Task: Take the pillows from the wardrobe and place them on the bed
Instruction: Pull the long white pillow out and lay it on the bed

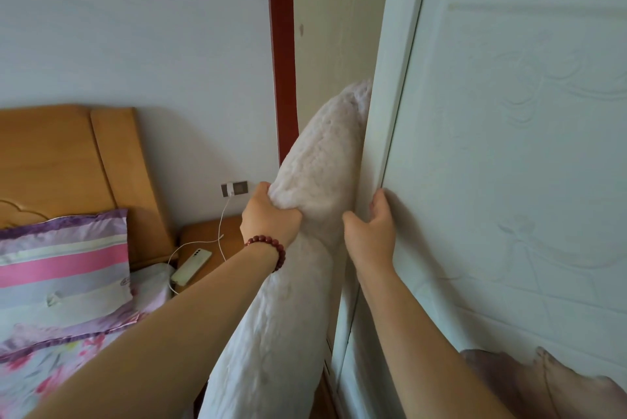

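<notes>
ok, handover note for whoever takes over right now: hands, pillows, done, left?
Left hand: grips the white fluffy pillow partway along its length.
Right hand: fingers hooked on the edge of the wardrobe door, thumb against the pillow.
Pillow: its upper end is hidden behind the door's edge; not on the bed.
On the bed: one striped pillow.
Done: white pillow gripped.
Left: draw it clear and lay it on the bed. The wardrobe's inside is hidden, so check for more.
</notes>
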`<state>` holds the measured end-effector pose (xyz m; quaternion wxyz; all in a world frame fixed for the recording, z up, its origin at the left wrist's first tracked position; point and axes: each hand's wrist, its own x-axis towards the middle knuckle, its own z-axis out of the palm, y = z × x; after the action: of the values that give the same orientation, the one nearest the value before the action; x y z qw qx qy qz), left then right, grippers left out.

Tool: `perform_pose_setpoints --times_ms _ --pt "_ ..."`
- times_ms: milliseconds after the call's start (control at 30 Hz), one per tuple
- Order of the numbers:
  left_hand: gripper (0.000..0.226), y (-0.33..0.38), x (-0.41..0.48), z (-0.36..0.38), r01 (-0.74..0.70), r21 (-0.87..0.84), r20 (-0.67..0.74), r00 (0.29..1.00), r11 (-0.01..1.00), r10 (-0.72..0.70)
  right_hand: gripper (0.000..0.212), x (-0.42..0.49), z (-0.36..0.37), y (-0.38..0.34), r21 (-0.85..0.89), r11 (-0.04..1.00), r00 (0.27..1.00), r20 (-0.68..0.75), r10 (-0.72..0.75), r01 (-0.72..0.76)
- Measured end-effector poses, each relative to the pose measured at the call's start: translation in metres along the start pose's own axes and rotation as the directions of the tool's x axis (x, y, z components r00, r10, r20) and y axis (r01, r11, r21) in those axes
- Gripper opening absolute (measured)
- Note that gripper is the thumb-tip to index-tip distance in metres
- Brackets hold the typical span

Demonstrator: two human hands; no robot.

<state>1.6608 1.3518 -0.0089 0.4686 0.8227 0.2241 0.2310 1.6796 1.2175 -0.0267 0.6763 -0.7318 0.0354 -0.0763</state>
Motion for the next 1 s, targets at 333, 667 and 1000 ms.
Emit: perform_pose_setpoints --times_ms 333,667,1000 --pt "0.021 -0.001 0.028 -0.003 -0.017 0.008 -0.068 0.998 1.0 0.017 0.081 0.024 0.023 -0.007 0.047 0.998 0.995 0.092 0.045 -0.049" --pt "0.028 -0.027 0.115 -0.004 0.077 -0.034 -0.183 0.98 0.996 -0.082 0.085 0.078 0.084 -0.004 0.053 0.998 0.995 0.09 0.034 -0.039" --pt "0.026 -0.044 0.237 -0.016 0.09 -0.022 -0.22 0.971 0.996 -0.093 0.082 0.162 0.176 -0.003 0.05 0.997 0.998 -0.012 0.067 -0.066"
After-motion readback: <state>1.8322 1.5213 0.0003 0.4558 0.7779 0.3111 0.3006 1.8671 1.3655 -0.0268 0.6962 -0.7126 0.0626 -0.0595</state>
